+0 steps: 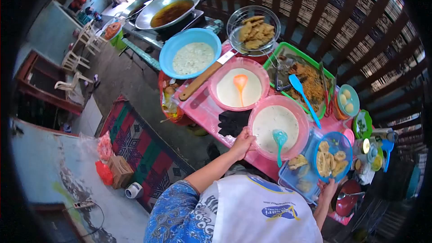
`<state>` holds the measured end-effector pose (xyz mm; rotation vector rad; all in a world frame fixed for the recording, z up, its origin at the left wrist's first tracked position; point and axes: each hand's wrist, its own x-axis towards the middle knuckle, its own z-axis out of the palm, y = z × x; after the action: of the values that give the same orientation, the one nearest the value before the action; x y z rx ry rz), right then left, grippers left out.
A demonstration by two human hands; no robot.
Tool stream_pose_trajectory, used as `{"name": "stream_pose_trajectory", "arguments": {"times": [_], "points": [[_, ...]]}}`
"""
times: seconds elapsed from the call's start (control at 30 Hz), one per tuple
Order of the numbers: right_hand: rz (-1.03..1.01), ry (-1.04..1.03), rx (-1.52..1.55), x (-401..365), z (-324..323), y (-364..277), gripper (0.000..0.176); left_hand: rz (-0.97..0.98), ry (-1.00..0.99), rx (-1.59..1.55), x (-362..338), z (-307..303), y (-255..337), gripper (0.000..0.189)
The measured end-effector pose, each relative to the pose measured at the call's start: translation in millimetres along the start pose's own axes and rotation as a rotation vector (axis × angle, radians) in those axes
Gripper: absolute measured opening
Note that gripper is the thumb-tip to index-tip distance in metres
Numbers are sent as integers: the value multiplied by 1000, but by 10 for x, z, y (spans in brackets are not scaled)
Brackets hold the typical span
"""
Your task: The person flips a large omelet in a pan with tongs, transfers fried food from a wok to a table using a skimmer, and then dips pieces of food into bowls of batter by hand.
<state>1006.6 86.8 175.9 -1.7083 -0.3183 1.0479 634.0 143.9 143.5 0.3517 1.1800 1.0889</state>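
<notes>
My left hand has its fingers closed on the rim of a pink bowl, which holds white batter and a teal ladle. My right hand grips the near edge of a blue basket with pieces of food in it. The basket is partly over a blue tray with more pieces. Behind the first bowl is another pink bowl of white batter with an orange ladle. Black cloth lies beside my left hand.
A wire strainer of fried food, a blue basin and a green tray with a blue spatula are at the back. A wok of oil stands on a stove. Small bowls and jars crowd the right side.
</notes>
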Motion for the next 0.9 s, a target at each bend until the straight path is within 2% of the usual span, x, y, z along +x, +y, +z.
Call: {"name": "stream_pose_trajectory", "arguments": {"times": [0.03, 0.1, 0.17, 0.27, 0.43, 0.53, 0.8, 0.9], "points": [[-6, -12, -4, -51, 15, -55, 39, -14, -12, 22, 7, -12, -8, 34], [-97, -1, -44, -232, 47, -203, 27, 20, -45, -12, 64, -49, -81, 33], [-95, -25, -65, -311, 59, -315, 26, 96, -28, 75, 173, -132, -208, 31], [-80, -14, -27, -411, 44, -407, 23, 156, -98, -31, 143, -181, -250, 28], [-147, 8, -31, -763, 217, -553, 24, -13, -161, -102, -81, -227, -43, 19], [-140, 31, -56, -889, 236, -491, 26, 77, -147, -85, -71, -358, -148, 18], [-130, 24, -15, -1591, 529, -292, 32, -135, -207, 71, -472, -635, 218, 20], [-143, 38, -16, -1791, 549, -183, 31, -49, -234, 125, -529, -786, 195, 22]]}}
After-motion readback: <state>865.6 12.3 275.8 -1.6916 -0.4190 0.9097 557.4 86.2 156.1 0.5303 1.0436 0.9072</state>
